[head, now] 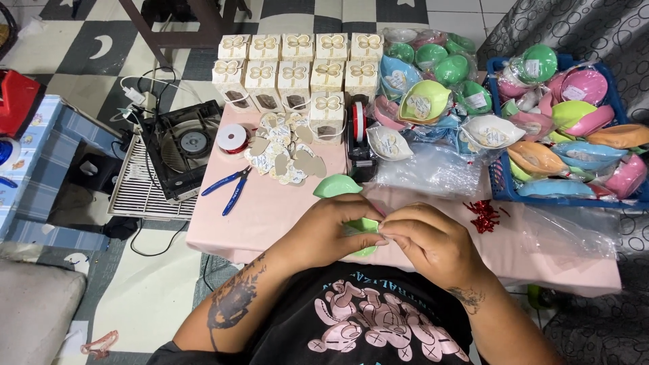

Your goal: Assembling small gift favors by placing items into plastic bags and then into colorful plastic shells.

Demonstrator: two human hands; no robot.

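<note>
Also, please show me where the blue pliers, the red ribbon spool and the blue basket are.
blue pliers (228,189), head view, on the blue handles near the pivot.
red ribbon spool (232,137), head view, on its white top face.
blue basket (498,184), head view, on its front left wall.

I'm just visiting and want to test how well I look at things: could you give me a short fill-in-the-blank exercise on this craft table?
1. Both hands, the left hand and the right hand, hold a small leaf-shaped dish coloured ____.
2. The pliers lying on the pink tablecloth have handles coloured ____.
3. The wrapped dishes at the right are piled in a plastic basket coloured ____.
4. The small cream gift boxes each carry a paper ____ on top.

Missing words: green; blue; blue; butterfly.
</note>
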